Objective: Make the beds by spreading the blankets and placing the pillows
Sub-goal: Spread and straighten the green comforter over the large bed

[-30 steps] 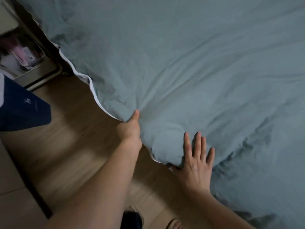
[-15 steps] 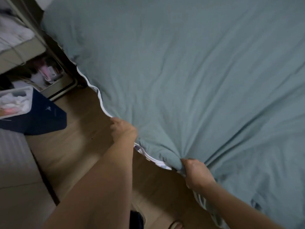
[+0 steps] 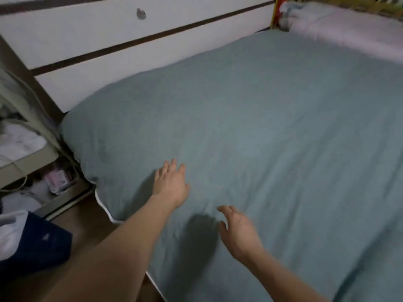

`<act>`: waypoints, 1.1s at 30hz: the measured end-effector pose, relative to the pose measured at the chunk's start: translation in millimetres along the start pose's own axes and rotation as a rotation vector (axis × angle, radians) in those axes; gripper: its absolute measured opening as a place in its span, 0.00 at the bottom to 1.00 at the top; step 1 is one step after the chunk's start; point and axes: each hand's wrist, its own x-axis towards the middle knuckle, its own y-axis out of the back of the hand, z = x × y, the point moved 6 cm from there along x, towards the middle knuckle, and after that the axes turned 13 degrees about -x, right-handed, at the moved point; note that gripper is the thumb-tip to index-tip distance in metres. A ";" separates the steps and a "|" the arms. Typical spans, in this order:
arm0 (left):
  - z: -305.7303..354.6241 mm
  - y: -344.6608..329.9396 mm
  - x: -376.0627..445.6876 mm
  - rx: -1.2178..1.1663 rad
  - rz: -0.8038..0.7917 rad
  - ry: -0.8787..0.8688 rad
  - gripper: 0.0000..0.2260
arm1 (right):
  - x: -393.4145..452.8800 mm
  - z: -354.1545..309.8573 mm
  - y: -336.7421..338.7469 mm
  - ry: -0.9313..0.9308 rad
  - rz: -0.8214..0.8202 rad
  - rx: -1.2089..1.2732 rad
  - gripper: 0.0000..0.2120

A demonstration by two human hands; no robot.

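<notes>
A grey-green blanket (image 3: 250, 131) with a white edge lies spread flat over the bed and fills most of the view. My left hand (image 3: 171, 185) is stretched out flat, fingers straight, on or just over the blanket near its left edge. My right hand (image 3: 238, 231) hovers a little above the blanket with its fingers spread and casts a shadow to its left. Neither hand holds anything. A pale pink rolled cover or pillow (image 3: 349, 31) lies along the far right end of the bed.
A white wall panel with dark stripes (image 3: 130, 53) borders the bed's far side. A shelf unit with clothes and small items (image 3: 26, 153) stands at the left. A dark blue bag (image 3: 41, 243) sits on the wooden floor (image 3: 87, 216) beside the bed.
Both hands let go of the blanket's edge, which they gripped half a second ago, and now reach open over its top. The view has lifted from the floor toward the wall.
</notes>
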 end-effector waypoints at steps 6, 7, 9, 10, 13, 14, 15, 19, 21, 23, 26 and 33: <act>-83.4 32.0 156.6 -0.035 0.065 -0.060 0.30 | 211.9 -79.1 3.4 0.031 0.126 -0.092 0.28; -98.8 34.8 180.9 -0.031 0.065 -0.069 0.30 | 246.7 -96.7 -0.5 0.041 0.130 -0.111 0.30; -126.0 41.3 223.0 -0.009 0.082 -0.049 0.31 | 312.9 -130.0 -8.5 0.045 0.154 -0.143 0.30; -140.0 44.2 242.1 -0.016 0.101 -0.025 0.31 | 343.0 -147.7 -12.6 0.059 0.168 -0.158 0.30; -183.8 42.2 279.3 0.016 0.183 0.056 0.30 | 410.6 -184.2 -25.6 0.095 0.182 -0.216 0.30; -201.5 35.0 285.8 0.010 0.180 0.079 0.33 | 424.2 -184.4 -34.9 0.090 0.163 -0.256 0.30; -215.9 25.1 286.6 0.013 0.139 0.079 0.37 | 429.1 -175.4 -48.0 0.057 0.136 -0.277 0.31; -232.2 1.8 277.4 0.008 -0.048 0.034 0.42 | 363.0 -86.8 -70.9 -0.338 0.136 -0.320 0.35; -230.6 9.2 280.5 0.032 -0.127 0.062 0.38 | 325.0 -55.9 -66.6 -0.515 0.099 -0.351 0.32; -224.6 24.3 286.6 0.056 -0.247 0.099 0.33 | 310.2 -43.7 -56.7 -0.679 -0.056 -0.369 0.31; -211.6 53.6 298.5 0.053 -0.308 0.109 0.31 | 334.9 -63.6 -34.6 -0.678 -0.058 -0.307 0.31; -195.3 104.3 362.4 0.100 -0.102 -0.119 0.30 | 435.6 -141.6 -12.1 -0.292 0.040 -0.239 0.29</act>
